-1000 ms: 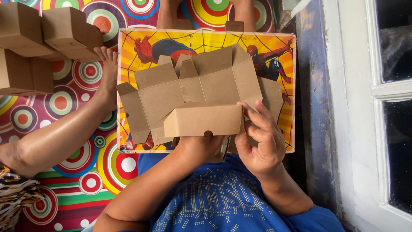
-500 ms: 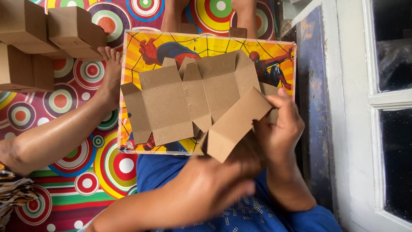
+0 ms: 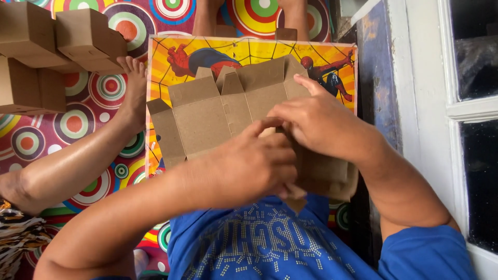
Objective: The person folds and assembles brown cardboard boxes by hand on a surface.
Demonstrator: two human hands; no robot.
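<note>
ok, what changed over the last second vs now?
The left hand came up from under the cardboard blank and now lies over its right part beside the right hand; both press there, folding that part toward the body. It was spread flatter before. The finished boxes, the colourful board and the leg at left stayed put.

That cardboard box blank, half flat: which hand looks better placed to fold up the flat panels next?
Probably the left hand: it lies beside the flat left panels of the cardboard box blank, while the right hand presses the folded right side.
</note>
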